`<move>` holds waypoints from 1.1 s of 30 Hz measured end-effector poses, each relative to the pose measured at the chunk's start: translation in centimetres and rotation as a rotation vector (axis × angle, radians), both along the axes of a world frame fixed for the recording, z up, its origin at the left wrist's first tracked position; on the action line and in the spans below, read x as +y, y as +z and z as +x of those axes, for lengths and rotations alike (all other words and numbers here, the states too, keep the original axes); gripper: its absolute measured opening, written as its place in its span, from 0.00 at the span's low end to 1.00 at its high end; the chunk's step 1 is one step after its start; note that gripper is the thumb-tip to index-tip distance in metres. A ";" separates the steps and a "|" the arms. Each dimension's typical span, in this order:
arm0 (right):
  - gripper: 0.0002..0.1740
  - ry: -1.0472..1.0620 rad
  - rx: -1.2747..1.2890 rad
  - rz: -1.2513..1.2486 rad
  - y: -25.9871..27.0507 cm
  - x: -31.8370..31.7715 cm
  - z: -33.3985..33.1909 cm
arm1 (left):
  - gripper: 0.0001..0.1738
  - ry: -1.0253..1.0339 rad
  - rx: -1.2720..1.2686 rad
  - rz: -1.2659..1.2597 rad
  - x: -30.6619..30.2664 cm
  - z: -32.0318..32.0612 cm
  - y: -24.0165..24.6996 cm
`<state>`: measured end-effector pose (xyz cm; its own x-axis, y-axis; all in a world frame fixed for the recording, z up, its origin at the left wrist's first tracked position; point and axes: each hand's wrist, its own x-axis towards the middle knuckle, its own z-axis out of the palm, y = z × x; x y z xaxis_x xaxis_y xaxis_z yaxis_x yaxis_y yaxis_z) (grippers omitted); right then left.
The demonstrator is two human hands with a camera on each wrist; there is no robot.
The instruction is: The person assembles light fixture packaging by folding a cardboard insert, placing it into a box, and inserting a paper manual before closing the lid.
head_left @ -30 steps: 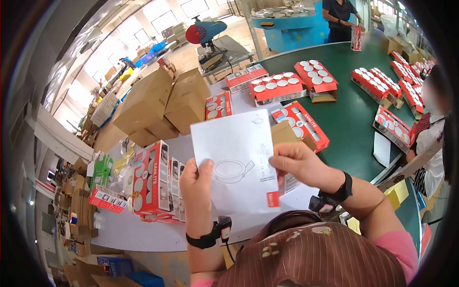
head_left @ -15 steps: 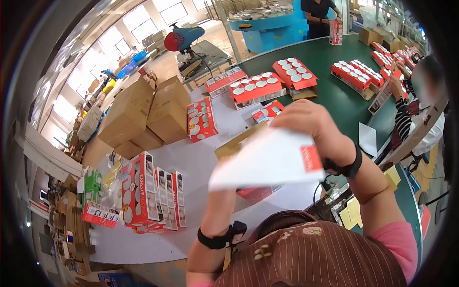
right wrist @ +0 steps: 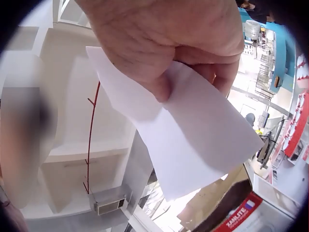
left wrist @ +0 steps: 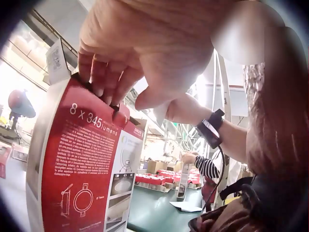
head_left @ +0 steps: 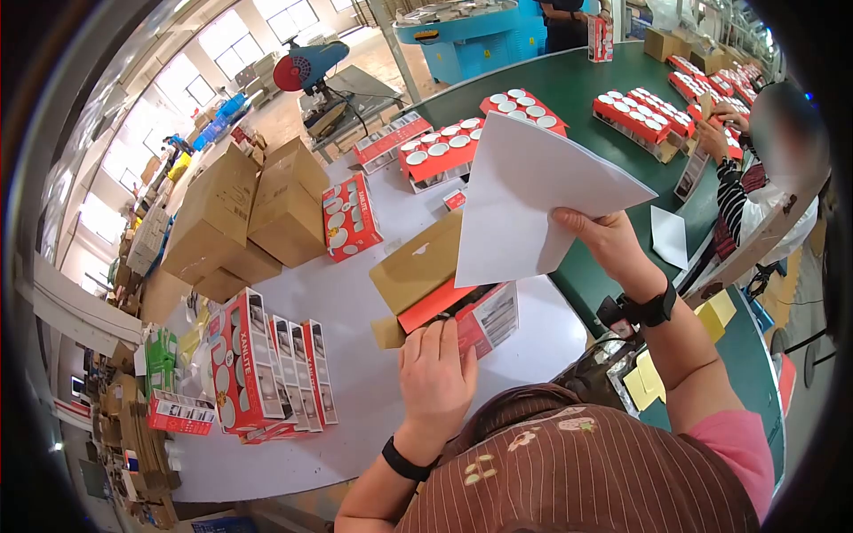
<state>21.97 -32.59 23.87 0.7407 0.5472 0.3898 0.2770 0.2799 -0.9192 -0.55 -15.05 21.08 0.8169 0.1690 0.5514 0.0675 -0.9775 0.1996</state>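
My right hand (head_left: pixel 607 240) pinches a folded instruction leaflet (head_left: pixel 511 204) between thumb and fingers, holding it above an open carton. Its blank white side faces me, and it also shows as a creased sheet (right wrist: pixel 193 130) in the right wrist view. My left hand (head_left: pixel 435 377) has its fingers at the top edge of the red and white carton (head_left: pixel 490 322), tips just over the rim. That carton's brown flap (head_left: pixel 418 262) is folded back. In the left wrist view, the carton's red face (left wrist: pixel 84 154) reads 8 x 345 lumens, below the fingers.
Red XANLITE cartons (head_left: pixel 244 364) stand in a row on the left of the white table (head_left: pixel 311 471). Brown boxes (head_left: pixel 213 213) are behind them. Cartons topped with white round lamps (head_left: pixel 444 151) line the back. On the right, another person (head_left: pixel 755 178) works at the green table (head_left: pixel 577 98).
The leaflet, earlier held in both hands with its drawing showing, has been turned and raised in my right hand. My left hand has left it and reached down to the carton.
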 end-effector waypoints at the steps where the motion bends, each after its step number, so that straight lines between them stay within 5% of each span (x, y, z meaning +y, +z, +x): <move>1: 0.14 0.020 0.008 0.006 0.0 0.2 0.0 | 0.22 0.002 0.003 -0.002 0.0 0.2 0.1; 7: 0.12 0.083 0.040 0.030 0.2 1.7 -1.2 | 0.28 0.073 0.099 -0.076 -0.3 1.0 0.4; 19: 0.16 0.239 0.030 -0.137 -0.5 4.8 -2.2 | 0.21 0.122 0.198 -0.291 1.4 1.5 0.4; 33: 0.16 0.384 0.075 -0.212 0.4 5.4 0.3 | 0.19 0.085 0.316 -0.842 4.5 1.8 2.1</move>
